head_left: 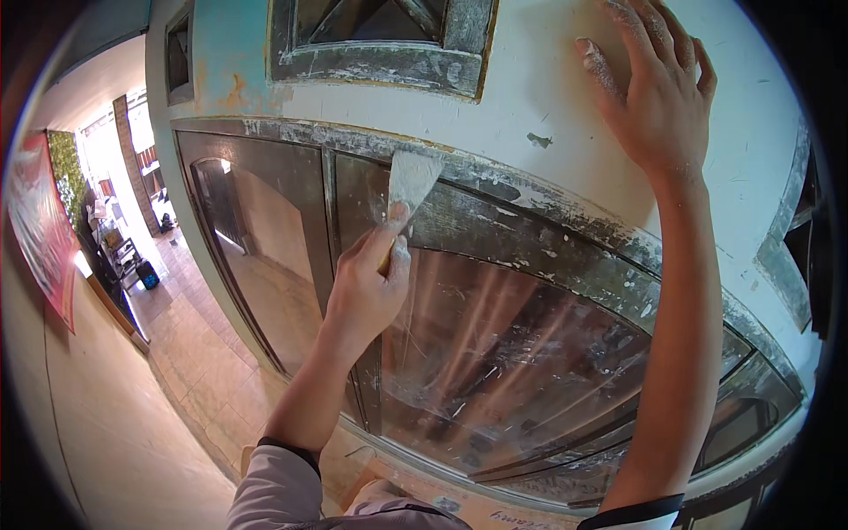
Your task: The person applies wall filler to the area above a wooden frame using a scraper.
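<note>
Metal-bladed scraper (415, 181), one, pale-smeared: held upright in the left hand (369, 278), its blade at the upper edge of the dark window frame (565, 252), just right of the upright bar between two panes. A bit of yellowish handle shows within the grip.

Left hand, one: closed around the handle, forefinger stretched up to the base of the blade, thumb along the right side; whitish dust on the fingertips. Forearm rising from the lower edge of the view, angled up and to the right.

Right hand, one: empty, fingers apart and pointing up, thumb held out to the left, palm side toward the white wall (526, 53), well above the upper edge of the window frame; thumb and fingers dusted white. Firmness of contact cannot be told. Forearm nearly vertical, crossing in front of the right part of the frame.

Window frame: dark, worn, with pale flakes and scuffs along its top. Glass pane (503, 353): streaked and reflective, below the scraper.

Small upper window (380, 66): dark, scuffed, crossed bars, above the frame.

Sleeves (283, 486): grey, black-edged, two.

Floor (203, 353): tiled, beyond the frame's left edge.
</note>
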{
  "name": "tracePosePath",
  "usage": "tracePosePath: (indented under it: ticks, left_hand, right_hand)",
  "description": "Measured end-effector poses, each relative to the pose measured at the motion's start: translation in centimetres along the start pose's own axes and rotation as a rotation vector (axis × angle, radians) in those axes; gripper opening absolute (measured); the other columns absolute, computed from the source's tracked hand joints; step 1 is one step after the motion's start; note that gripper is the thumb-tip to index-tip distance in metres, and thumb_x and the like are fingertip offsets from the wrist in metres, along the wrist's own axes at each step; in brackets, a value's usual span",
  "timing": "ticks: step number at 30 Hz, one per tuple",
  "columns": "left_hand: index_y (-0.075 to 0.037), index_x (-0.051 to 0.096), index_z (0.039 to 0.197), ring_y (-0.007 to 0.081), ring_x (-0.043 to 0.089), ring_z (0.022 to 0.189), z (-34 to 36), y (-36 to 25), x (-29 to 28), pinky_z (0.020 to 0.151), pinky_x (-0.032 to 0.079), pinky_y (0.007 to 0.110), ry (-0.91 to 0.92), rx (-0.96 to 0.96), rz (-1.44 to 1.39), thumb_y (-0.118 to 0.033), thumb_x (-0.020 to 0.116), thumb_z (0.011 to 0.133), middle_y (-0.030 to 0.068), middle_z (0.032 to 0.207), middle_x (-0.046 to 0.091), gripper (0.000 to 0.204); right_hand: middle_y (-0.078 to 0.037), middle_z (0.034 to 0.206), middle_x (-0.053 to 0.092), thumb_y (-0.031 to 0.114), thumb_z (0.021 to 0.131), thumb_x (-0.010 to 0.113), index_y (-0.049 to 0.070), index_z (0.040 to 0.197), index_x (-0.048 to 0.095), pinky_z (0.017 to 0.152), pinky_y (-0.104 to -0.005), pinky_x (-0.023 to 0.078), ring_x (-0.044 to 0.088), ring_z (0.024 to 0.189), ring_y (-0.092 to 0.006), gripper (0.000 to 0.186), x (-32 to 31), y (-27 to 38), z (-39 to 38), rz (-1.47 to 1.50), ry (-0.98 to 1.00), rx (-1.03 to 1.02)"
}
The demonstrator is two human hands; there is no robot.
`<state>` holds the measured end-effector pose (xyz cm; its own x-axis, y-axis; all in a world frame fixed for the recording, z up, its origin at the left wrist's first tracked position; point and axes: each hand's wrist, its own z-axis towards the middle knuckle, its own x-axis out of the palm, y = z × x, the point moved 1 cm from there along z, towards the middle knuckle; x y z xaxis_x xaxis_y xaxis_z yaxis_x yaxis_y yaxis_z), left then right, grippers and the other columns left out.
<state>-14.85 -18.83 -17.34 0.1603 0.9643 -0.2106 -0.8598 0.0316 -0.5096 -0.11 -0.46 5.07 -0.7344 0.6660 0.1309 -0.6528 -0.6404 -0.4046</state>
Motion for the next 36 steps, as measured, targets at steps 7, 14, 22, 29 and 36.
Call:
tracePosePath:
  ticks: [7,14,22,29,36]
  left_hand:
    - [-0.001,0.059,0.136,0.0378,0.069,0.089,1.3,0.0,0.6,0.08,0.054,0.034,-0.06,0.162,0.0,0.007,0.058,0.091,0.0246,0.105,0.068,0.045]
    - [0.0,0.06,0.133,0.0383,0.069,0.108,1.0,-0.5,-0.4,0.088,0.055,0.036,-0.027,0.085,-0.004,0.007,0.057,0.091,0.0251,0.119,0.068,0.043]
    - [0.002,0.063,0.127,0.0286,0.07,0.11,2.4,2.1,-4.1,0.09,0.053,0.032,-0.115,-0.072,0.04,0.0,0.059,0.096,0.0203,0.124,0.069,0.032]
    - [-0.005,0.063,0.129,0.0137,0.062,0.082,6.0,7.1,-10.2,0.077,0.05,0.029,-0.192,-0.093,0.157,-0.005,0.058,0.098,0.019,0.105,0.072,0.032]
    - [-0.002,0.061,0.132,0.0132,0.063,0.106,8.6,9.4,-12.3,0.093,0.047,0.028,-0.137,-0.123,0.143,-0.007,0.058,0.1,0.0148,0.122,0.07,0.032]
  right_hand:
    - [-0.013,0.152,0.046,0.03,0.09,0.067,0.007,0.133,0.056,0.119,-0.0554,0.023,0.035,0.145,-0.0328,0.05,0.3,-0.7,0.2,-0.013,0.0,-0.021]
    - [-0.013,0.153,0.046,0.03,0.089,0.068,0.008,0.134,0.056,0.12,-0.0552,0.021,0.035,0.146,-0.0329,0.051,-0.1,-0.2,0.3,0.063,0.014,0.008]
    - [0.008,0.152,0.049,0.04,0.095,0.066,0.026,0.136,0.059,0.121,-0.0438,0.027,0.041,0.144,-0.0184,0.044,0.6,-1.9,-0.2,-0.012,0.004,-0.02]
    - [0.007,0.152,0.05,0.037,0.095,0.066,0.025,0.134,0.06,0.12,-0.0432,0.027,0.042,0.144,-0.0202,0.042,0.4,-1.8,0.2,-0.008,0.024,-0.037]
    - [0.003,0.152,0.051,0.033,0.093,0.069,0.022,0.131,0.061,0.12,-0.0463,0.026,0.041,0.144,-0.022,0.041,0.6,-1.5,0.4,0.009,0.03,-0.025]
